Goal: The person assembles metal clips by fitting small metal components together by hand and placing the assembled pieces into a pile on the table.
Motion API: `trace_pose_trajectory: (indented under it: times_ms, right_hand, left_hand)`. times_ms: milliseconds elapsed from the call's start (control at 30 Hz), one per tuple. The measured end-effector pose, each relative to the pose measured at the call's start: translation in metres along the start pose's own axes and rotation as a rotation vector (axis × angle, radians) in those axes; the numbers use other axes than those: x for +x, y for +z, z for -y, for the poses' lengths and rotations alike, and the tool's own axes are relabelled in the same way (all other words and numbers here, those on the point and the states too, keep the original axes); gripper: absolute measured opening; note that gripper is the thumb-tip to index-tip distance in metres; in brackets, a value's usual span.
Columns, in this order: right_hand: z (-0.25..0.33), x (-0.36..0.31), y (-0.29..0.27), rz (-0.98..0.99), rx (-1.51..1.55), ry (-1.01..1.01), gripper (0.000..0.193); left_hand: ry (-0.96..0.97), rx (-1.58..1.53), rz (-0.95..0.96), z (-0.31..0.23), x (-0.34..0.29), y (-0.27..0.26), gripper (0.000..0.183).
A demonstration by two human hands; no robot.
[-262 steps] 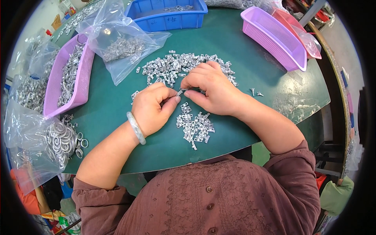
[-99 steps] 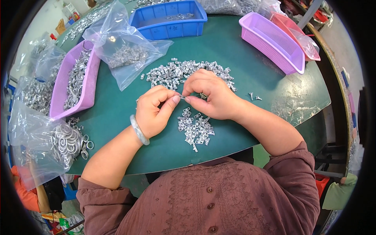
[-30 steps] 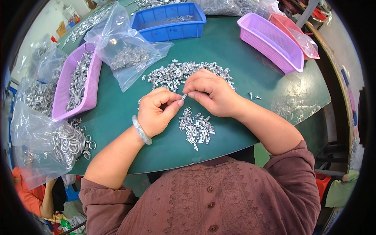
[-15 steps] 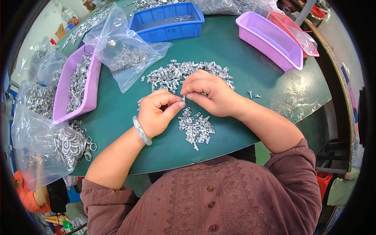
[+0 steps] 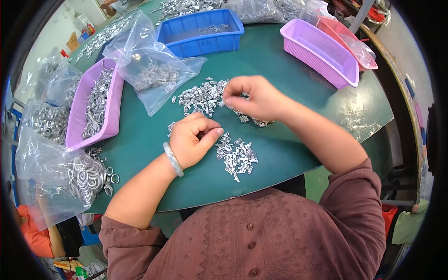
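My left hand point(image 5: 192, 139), with a pale bangle point(image 5: 173, 159) at its wrist, is closed in a pinch; whatever lies between thumb and forefinger is too small to make out. It rests left of a small heap of silvery metal pieces point(image 5: 237, 158), rectangular and frame-like. Farther off, my right hand point(image 5: 254, 98) reaches over a larger heap of similar metal pieces point(image 5: 200, 97) and covers its right part. The fingertips of that hand are pinched together at the heap, and what they grip cannot be seen.
A clear plastic bag point(image 5: 161, 77) of small parts lies beside a purple basket point(image 5: 74, 122) of metal parts. Rings point(image 5: 86, 173) spill from another bag at left. A blue tray point(image 5: 205, 45), a second purple basket point(image 5: 322, 58) and a red basket point(image 5: 338, 30) stand farther back.
My right hand has left my left hand's fingertips and moved away over the larger heap. The left hand keeps nearly the same place and pinch. The whole view has shifted slightly.
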State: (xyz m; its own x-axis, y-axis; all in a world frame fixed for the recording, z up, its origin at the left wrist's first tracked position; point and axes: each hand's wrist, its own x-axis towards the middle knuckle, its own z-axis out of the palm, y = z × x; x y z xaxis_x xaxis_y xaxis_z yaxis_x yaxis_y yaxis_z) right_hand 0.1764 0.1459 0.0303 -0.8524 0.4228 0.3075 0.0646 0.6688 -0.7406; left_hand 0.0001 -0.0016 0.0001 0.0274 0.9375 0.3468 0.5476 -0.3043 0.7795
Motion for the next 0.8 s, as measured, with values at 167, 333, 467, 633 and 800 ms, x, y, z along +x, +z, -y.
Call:
trace_pose_trajectory:
  times_ms: [167,333,467,633,800]
  right_hand:
    - [-0.015,0.089,-0.056,-0.273,-0.287,-0.004,0.020]
    - [-0.043,0.116,-0.101,-0.639,-0.739,0.125,0.027]
    - [-0.024,0.078,-0.056,-0.152,-0.678,-0.064,0.022]
    - [0.002,-0.006,-0.030,0.193,-0.614,-0.119,0.012]
    - [0.007,-0.037,-0.012,0.149,-0.590,-0.119,0.010]
  left_hand:
    - [0.081,0.145,0.071,0.000,-0.002,-0.002,0.014]
    - [0.330,0.222,0.166,-0.011,0.008,0.010,0.023]
    - [0.258,0.293,0.261,-0.007,-0.002,-0.006,0.026]
    - [0.298,0.246,0.261,-0.011,-0.002,-0.002,0.024]
    - [0.265,0.174,0.233,-0.008,0.003,0.002,0.019]
